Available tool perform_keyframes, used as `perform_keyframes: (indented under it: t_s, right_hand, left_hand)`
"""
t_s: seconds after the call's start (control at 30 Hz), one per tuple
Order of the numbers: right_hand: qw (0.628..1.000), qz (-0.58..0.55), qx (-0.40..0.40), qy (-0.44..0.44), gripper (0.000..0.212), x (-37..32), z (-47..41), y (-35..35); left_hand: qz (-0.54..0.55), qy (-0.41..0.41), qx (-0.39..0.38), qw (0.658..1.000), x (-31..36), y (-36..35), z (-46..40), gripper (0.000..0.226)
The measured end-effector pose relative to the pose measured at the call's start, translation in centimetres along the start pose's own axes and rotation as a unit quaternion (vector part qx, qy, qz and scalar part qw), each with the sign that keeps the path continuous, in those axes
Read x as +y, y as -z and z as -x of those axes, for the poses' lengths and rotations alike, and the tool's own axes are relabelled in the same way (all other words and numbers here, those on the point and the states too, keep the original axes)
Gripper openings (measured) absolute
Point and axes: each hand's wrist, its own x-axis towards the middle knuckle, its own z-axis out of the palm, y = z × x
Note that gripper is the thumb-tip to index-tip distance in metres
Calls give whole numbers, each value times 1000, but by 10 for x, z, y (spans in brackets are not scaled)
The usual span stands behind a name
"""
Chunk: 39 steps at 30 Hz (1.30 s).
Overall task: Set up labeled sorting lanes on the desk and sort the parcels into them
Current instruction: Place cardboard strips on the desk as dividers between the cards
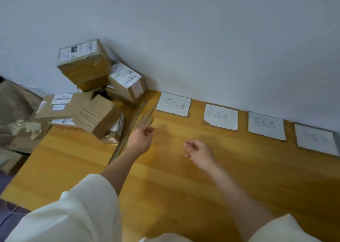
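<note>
Along the wall, beyond both hands, 4 white cards lie in a row on the wooden surface point(184, 186), so the lane labels look laid out. Sorting looks not yet begun: no parcel sits in front of any card. The parcels point(88, 94) are heaped well off to the left of the left hand point(142, 137), at the corner against the wall, with strips of cardboard point(141, 120) lying just beyond that hand.

Both hands hover over the bare wood below the cards, each grip loosely curled and holding nothing that I can make out.

Writing: the first card point(173, 104) carries 3 handwritten Chinese characters, likely 待处理; the second card point(220, 117) looks like 处理中; the third card point(266, 125) and fourth card point(315, 139) are too faint to read. Printed shipping labels on the parcels are too blurred to read.
</note>
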Motion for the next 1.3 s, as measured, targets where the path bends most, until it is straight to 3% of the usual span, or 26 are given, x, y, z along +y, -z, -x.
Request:
perform_keyframes:
  t_s: [0.27, 0.37, 0.57, 0.67, 0.8, 0.93, 1.03, 1.17, 1.3]
  right_hand:
    - [995, 15, -33, -88, 1, -22, 9, -132]
    - [992, 21, -29, -123, 15, -27, 15, -166]
    - [985, 22, 7, -172, 21, -37, 18, -218]
    - [983, 65, 28, -172, 40, -44, 18, -234]
    - [980, 68, 60, -177, 37, -55, 18, -249]
    - [977, 46, 78, -193, 46, -58, 14, -255]
    - [975, 11, 83, -205, 40, -58, 11, -258]
    - [975, -10, 91, -202, 15, -57, 7, -260]
    - [975, -34, 100, -194, 8, -55, 9, -255]
  left_hand:
    - [-14, 48, -45, 998, -100, 60, 12, 26]
    - [-17, 46, -69, 996, -124, 69, 9, 29]
    - [-42, 30, -89, 995, -154, 76, 5, 34]
    - [-42, 19, -93, 995, -164, 76, 4, 31]
    - [-43, 18, -100, 994, -172, 73, 2, 28]
    - [-42, 33, -117, 992, -174, 69, 1, 40]
    - [-38, 32, -122, 991, -175, 66, 1, 39]
    - [-26, 24, -132, 991, -174, 64, 4, 34]
    - [-25, 15, -131, 991, -170, 59, 9, 33]
